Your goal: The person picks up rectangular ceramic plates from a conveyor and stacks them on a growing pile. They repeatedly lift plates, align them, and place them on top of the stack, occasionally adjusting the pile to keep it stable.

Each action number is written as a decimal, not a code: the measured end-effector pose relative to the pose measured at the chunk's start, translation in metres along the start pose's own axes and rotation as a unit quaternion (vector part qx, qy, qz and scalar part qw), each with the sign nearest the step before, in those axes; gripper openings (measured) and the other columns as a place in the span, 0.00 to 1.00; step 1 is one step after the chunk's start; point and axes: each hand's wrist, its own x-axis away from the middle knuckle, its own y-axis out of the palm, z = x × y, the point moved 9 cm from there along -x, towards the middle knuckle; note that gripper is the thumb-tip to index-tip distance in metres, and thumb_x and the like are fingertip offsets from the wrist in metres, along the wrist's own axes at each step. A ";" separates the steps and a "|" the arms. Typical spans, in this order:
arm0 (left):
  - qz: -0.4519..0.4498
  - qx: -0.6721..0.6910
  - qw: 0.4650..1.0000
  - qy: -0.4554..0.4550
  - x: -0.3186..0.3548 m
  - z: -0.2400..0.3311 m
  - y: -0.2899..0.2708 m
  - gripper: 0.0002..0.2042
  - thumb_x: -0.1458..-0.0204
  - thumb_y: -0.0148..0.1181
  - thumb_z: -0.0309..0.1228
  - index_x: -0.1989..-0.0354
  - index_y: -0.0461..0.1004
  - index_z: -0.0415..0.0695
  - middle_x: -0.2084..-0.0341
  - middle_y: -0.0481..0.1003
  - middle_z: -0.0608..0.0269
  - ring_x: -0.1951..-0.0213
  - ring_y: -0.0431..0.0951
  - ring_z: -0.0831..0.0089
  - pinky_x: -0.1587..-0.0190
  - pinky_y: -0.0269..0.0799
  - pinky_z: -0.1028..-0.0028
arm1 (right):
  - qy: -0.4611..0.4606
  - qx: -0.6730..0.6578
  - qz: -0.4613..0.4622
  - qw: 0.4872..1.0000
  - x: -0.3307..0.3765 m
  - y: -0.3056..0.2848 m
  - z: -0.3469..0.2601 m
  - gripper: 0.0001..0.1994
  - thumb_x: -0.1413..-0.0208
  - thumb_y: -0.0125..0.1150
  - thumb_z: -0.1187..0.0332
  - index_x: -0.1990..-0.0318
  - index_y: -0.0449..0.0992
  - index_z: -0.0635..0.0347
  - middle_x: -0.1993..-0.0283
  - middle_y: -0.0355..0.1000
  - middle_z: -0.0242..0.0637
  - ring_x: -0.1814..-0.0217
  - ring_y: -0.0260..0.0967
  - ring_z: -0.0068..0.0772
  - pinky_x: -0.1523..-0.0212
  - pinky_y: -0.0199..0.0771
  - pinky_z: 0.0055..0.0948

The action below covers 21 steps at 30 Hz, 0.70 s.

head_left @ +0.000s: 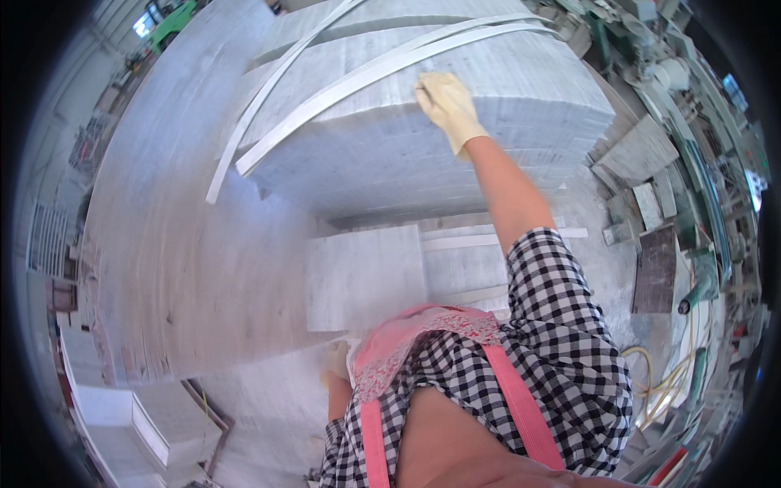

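My right hand [447, 106], in a cream glove, reaches forward over the front edge of a tall stack of grey-white stone-like slabs [521, 73]. Its fingers are curled down at the top slab; whether anything is in them is hidden. Low beside my apron is my left hand [336, 362], also gloved, blurred and partly covered by the apron. It is close to the lower edge of a pale rectangular slab [366, 272], and whether it touches that slab I cannot tell. Long white strips [358, 81] lie across the top of the stack.
A large greyish panel surface [203, 268] spreads along the left. Between me and the stack lies a second pale slab [464, 268] with a strip on it. Machinery [708, 276], offcuts [643, 154] and a yellow hose [651, 374] crowd the right side. A green vehicle [172, 24] stands far left.
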 end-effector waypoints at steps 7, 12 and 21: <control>0.013 0.038 0.995 0.086 0.046 0.045 -0.013 0.24 0.50 0.55 0.45 0.59 0.79 0.33 0.64 0.80 0.51 0.62 0.77 0.61 0.55 0.69 0.66 | 0.020 -0.011 0.012 1.000 -0.001 -0.009 -0.002 0.07 0.44 0.56 0.67 0.70 0.75 0.60 0.65 0.76 0.40 0.57 0.73 0.42 0.51 0.68 0.39; 0.013 0.061 0.994 0.089 0.058 0.056 -0.017 0.23 0.49 0.55 0.44 0.57 0.78 0.33 0.64 0.80 0.51 0.60 0.78 0.63 0.54 0.69 0.67 | 0.024 -0.018 0.016 0.999 0.001 -0.008 0.000 0.07 0.44 0.56 0.67 0.70 0.74 0.59 0.65 0.76 0.39 0.57 0.72 0.41 0.52 0.68 0.38; -0.011 0.151 0.986 0.070 0.020 0.017 -0.003 0.22 0.47 0.54 0.42 0.55 0.78 0.33 0.62 0.81 0.52 0.57 0.79 0.65 0.53 0.71 0.69 | 0.020 -0.019 0.030 0.999 0.000 -0.012 -0.002 0.06 0.45 0.57 0.68 0.70 0.73 0.58 0.66 0.75 0.38 0.59 0.72 0.42 0.54 0.68 0.38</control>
